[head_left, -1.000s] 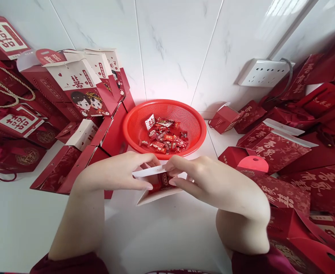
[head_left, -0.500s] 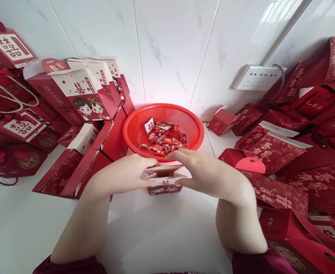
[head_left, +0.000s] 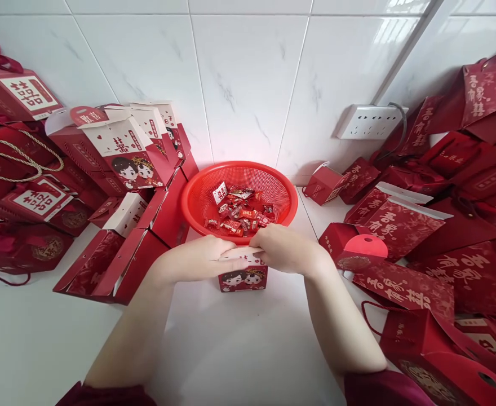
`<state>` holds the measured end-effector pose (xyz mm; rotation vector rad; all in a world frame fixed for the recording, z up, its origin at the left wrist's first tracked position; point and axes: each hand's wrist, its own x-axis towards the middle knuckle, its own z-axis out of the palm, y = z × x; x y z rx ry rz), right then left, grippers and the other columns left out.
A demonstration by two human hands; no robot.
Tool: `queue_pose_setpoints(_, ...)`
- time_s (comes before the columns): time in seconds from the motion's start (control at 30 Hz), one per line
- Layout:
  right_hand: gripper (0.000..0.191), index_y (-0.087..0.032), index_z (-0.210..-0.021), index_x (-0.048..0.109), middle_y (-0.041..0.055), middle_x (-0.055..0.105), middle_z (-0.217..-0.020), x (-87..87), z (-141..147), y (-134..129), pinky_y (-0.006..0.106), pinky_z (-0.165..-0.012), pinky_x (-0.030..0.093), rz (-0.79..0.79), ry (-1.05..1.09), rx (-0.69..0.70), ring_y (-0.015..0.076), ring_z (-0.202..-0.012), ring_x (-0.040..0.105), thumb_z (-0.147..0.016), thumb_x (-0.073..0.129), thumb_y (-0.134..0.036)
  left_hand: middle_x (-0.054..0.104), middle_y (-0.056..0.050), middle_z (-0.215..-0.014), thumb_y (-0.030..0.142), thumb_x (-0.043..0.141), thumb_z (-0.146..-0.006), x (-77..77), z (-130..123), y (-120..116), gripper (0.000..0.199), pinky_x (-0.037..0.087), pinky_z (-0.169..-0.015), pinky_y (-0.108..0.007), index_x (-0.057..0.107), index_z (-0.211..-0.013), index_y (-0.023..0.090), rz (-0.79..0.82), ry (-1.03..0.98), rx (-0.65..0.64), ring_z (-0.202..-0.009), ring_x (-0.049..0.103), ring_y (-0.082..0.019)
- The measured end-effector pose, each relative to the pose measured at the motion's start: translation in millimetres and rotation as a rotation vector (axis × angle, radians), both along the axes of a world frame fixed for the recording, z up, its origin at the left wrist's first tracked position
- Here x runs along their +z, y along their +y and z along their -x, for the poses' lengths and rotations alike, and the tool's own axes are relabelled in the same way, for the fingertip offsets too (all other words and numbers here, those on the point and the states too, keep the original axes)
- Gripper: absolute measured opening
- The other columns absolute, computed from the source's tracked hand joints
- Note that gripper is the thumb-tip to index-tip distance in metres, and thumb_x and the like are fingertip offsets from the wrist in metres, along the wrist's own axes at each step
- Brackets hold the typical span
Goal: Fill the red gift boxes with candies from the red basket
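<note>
A small red and white candy box (head_left: 243,280) with two cartoon faces on its front stands upright on the white surface in the middle. Across its white upper part lie the fingers of my left hand (head_left: 208,258), gripping the top edge from the left. My right hand (head_left: 288,248) pinches the same top edge at the right corner, its fingers curled behind. Between the hands the box's top looks drawn together; its inside is hidden. Just behind stands a red plastic basket (head_left: 189,194) holding several wrapped candies (head_left: 248,213).
Several cartoon-printed boxes (head_left: 133,152) stand at the left beside flattened-looking red boxes (head_left: 116,262). More red gift boxes (head_left: 404,225) crowd the right side. A white power strip (head_left: 370,121) is on the tiled wall (head_left: 248,73) at the back.
Both hands have come closer together over the box, and its open top has been pressed together. The view has tilted slightly upward.
</note>
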<state>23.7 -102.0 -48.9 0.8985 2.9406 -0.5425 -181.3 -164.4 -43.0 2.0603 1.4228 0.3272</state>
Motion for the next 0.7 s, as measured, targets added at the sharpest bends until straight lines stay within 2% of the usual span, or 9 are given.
queue_pose_setpoints(0.1,0.026,-0.019,-0.056,0.045,-0.0016,0.042,-0.052,-0.3,-0.4,-0.1,0.029,-0.047,0.02,-0.01,0.006,0.005,0.0107,-0.048,0.032,-0.073,0.051,0.001,0.073,-0.002,-0.105,0.045,0.03,-0.101,0.3,-1.7,0.3,0.046,0.047,-0.09,-0.03,0.069,-0.106,0.022,0.126,-0.081,-0.009,-0.1,0.065,-0.021)
queue_pose_setpoints(0.23,0.025,-0.019,-0.059,0.051,0.0001,0.048,-0.055,-0.4,0.2,-0.5,0.029,-0.047,0.021,-0.054,-0.013,0.022,0.0122,-0.051,0.039,-0.076,0.053,-0.001,0.071,-0.004,-0.117,0.046,0.036,-0.1,0.3,-2.8,2.5,0.041,0.047,-0.094,-0.031,0.066,-0.118,0.024,0.136,-0.129,-0.061,-0.107,0.063,-0.022)
queue_pose_setpoints(0.3,0.022,-0.018,-0.064,0.055,0.0018,0.054,-0.061,0.3,0.1,-1.4,0.029,-0.048,0.023,-0.06,-0.01,0.024,0.0128,-0.054,0.043,-0.08,0.054,-0.004,0.072,-0.004,-0.112,0.045,0.039,-0.099,0.7,-2.3,3.4,0.038,0.049,-0.09,-0.032,0.067,-0.114,0.024,0.099,-0.117,-0.056,-0.104,0.063,-0.022)
queue_pose_setpoints(0.4,0.012,-0.018,-0.075,0.061,0.0023,0.059,-0.07,2.6,-1.5,-2.1,0.027,-0.05,0.027,0.036,0.015,0.031,0.0126,-0.057,0.046,-0.086,0.059,-0.016,0.071,-0.003,-0.091,0.042,0.04,-0.098,0.1,-0.1,4.1,0.035,0.047,-0.075,-0.03,0.068,-0.09,0.021,0.06,-0.044,-0.052,-0.085,0.063,-0.021)
queue_pose_setpoints(0.5,0.021,-0.018,-0.073,0.061,-0.0006,0.054,-0.064,3.9,-4.4,-0.5,0.026,-0.051,0.027,0.143,0.059,0.031,0.0111,-0.056,0.042,-0.09,0.058,-0.031,0.056,-0.001,-0.065,0.04,0.039,-0.097,-2.1,1.5,4.2,0.041,0.035,-0.056,-0.027,0.053,-0.065,0.019,0.086,0.065,-0.037,-0.06,0.051,-0.016)
queue_pose_setpoints(0.6,0.037,-0.018,-0.061,0.053,-0.0031,0.042,-0.055,3.4,-6.7,1.0,0.027,-0.051,0.023,0.118,0.108,0.012,0.0098,-0.051,0.03,-0.096,0.047,-0.029,0.045,0.001,-0.058,0.038,0.038,-0.097,-2.1,0.2,3.3,0.042,0.025,-0.051,-0.027,0.043,-0.061,0.018,0.067,0.138,-0.038,-0.053,0.041,-0.013)
queue_pose_setpoints(0.7,0.04,-0.017,-0.057,0.051,-0.0038,0.039,-0.053,6.1,-8.7,-0.7,0.028,-0.052,0.022,0.049,0.178,0.015,0.0096,-0.051,0.026,-0.097,0.046,-0.025,0.047,0.001,-0.06,0.035,0.04,-0.097,4.5,-2.4,-1.0,0.038,0.027,-0.053,-0.026,0.047,-0.063,0.018,-0.052,0.16,-0.003,-0.057,0.044,-0.013)
